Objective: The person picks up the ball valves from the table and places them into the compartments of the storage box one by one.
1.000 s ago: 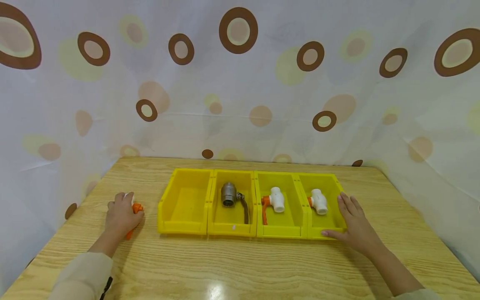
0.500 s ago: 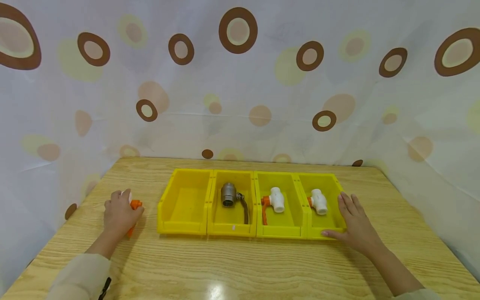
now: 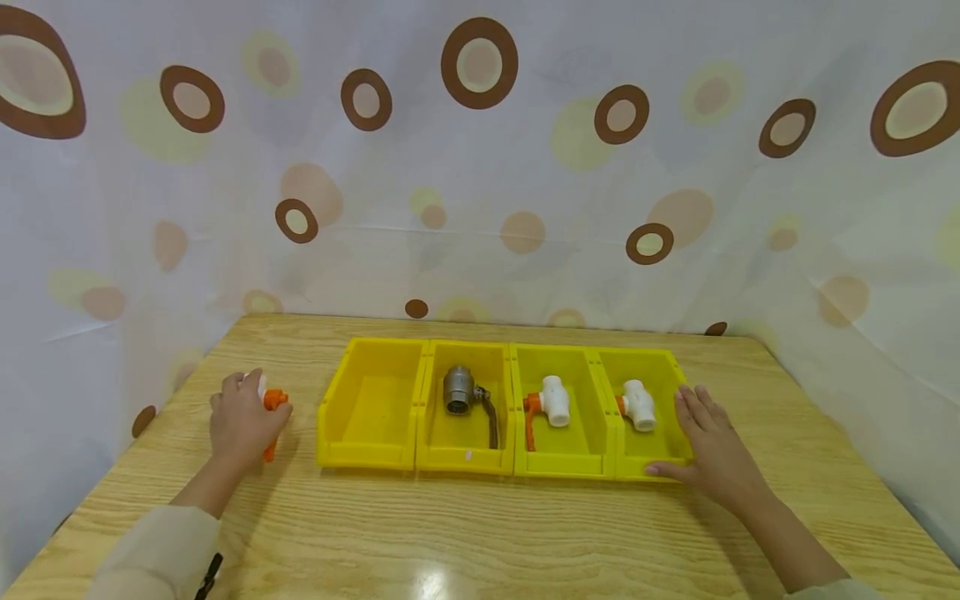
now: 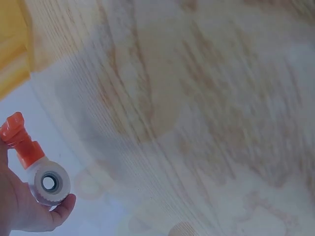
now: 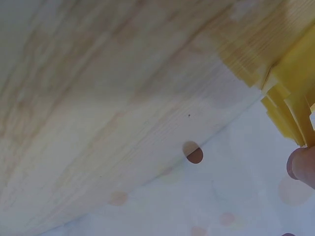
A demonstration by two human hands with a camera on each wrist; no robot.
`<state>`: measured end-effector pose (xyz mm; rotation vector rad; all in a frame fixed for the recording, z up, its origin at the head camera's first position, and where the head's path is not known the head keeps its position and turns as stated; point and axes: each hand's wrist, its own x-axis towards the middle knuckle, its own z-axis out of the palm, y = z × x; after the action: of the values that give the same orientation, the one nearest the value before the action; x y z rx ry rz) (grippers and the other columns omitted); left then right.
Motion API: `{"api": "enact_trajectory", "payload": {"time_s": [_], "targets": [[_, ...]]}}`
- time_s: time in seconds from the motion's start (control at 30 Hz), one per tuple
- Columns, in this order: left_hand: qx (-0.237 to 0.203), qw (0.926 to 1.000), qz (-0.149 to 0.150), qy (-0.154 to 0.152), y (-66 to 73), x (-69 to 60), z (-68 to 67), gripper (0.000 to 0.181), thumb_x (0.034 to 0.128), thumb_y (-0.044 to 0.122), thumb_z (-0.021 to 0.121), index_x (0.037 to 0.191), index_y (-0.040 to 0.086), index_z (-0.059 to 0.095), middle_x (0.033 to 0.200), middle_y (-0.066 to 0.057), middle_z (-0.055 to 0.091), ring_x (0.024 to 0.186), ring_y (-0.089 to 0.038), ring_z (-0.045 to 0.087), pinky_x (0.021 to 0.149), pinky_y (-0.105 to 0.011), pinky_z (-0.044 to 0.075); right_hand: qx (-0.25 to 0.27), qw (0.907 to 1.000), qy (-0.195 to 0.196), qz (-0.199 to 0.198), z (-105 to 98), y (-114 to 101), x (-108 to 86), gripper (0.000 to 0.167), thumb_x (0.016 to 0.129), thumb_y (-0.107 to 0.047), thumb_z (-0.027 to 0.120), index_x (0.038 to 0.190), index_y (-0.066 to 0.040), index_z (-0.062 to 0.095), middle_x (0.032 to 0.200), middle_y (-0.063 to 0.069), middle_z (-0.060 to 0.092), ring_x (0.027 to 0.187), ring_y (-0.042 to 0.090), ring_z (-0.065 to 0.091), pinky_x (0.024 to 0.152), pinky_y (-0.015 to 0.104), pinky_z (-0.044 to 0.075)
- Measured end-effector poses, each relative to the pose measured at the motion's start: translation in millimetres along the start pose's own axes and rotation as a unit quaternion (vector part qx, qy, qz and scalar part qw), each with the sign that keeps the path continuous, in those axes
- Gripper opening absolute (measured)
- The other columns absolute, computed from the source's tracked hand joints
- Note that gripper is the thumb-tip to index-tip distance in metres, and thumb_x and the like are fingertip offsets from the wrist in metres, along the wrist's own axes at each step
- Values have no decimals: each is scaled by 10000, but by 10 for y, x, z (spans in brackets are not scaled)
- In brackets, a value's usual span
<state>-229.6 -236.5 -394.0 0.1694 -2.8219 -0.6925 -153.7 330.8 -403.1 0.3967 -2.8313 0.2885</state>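
Observation:
My left hand [image 3: 243,421], left of the bins in the head view, holds a white plastic ball valve with an orange handle [image 3: 274,400]. In the left wrist view the valve body [image 4: 49,182] shows its round open end, with fingers around it. My right hand [image 3: 716,454] rests at the front right corner of the rightmost yellow bin [image 3: 660,468], fingers straight along its side and thumb on the front rim. That bin and its neighbour each hold a white ball valve, the right one [image 3: 639,406] and the left one [image 3: 555,401]. A grey metal ball valve [image 3: 458,390] lies in another bin.
The yellow bins stand joined in a row on the wooden table [image 3: 480,533]. The leftmost bin [image 3: 378,408] shows a bare floor. A white curtain [image 3: 480,183] with brown and beige circles hangs behind the table and along both sides.
My left hand, with the ball valve in it, has shifted slightly away from me, and the orange handle has swung a little. The right hand and bins have stayed put.

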Motion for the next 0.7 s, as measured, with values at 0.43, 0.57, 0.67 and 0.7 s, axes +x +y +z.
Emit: {"api": "enact_trajectory", "payload": {"time_s": [0.43, 0.57, 0.67, 0.7], "targets": [[-558, 9982, -194, 47, 178, -31, -90, 654, 827, 228, 540, 1357, -110, 362, 1337, -358, 335, 1084, -548, 382, 827, -586, 416, 367, 9992, -63, 173, 8, 14, 3, 1119, 702, -484, 734, 1402, 172, 158, 1452, 383, 166, 1403, 451, 64, 1158, 498, 17], [-558, 9983, -168, 45, 225, -25, -102, 652, 829, 233, 538, 1360, -102, 362, 1339, -345, 337, 1094, -536, 380, 826, -580, 419, 437, 9988, -75, 212, 19, 16, -2, 1119, 711, -485, 727, 1408, 165, 142, 1458, 377, 155, 1410, 437, 40, 1153, 509, 20], [-525, 9985, -169, 57, 235, -25, -108, 653, 828, 234, 540, 1363, -93, 360, 1338, -338, 339, 1095, -527, 381, 824, -578, 423, 492, 9985, -65, 231, 17, 12, 2, 1117, 716, -484, 724, 1413, 157, 132, 1464, 370, 148, 1414, 428, 27, 1144, 530, 38], [-536, 9984, -188, 57, 235, -25, -110, 653, 827, 234, 540, 1366, -89, 359, 1340, -336, 337, 1097, -525, 379, 823, -577, 423, 501, 9985, -59, 233, 15, 9, 4, 1117, 716, -483, 724, 1414, 155, 130, 1465, 368, 148, 1413, 431, 30, 1140, 538, 48]]}}
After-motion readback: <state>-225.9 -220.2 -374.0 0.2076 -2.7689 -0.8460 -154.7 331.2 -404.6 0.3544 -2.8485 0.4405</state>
